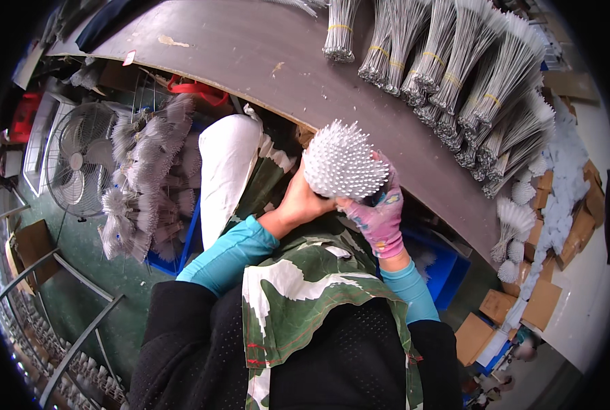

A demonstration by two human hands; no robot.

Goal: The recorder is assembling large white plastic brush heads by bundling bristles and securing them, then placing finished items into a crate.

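Brush bundle (342,160) held up in front of us, white end facing us, beside the near edge of the worktop (237,48). Largest first: that edge slants from upper left to lower right, close past our right hand (381,222). Bare brown surface ahead and to the left looks the best open room for moving. To the right, banded bundles (448,68) crowd the worktop, so small elbow movements would suit that side. Camouflage apron (312,301) below the hands; blue bin (448,273) low on the right, under the edge.

Now the bundle: domed, tightly packed. Even pressure all round should serve us better than one hard pinch, which might push pieces out. Both hands are clamped on it: bare left hand (297,198) around the lower left, gloved right hand around the lower right, thumbs near each other in front. Far-side fingers hidden; we cannot tell whether it is tied. Smallest, the tips (332,147): palms best below them, lest they bend.
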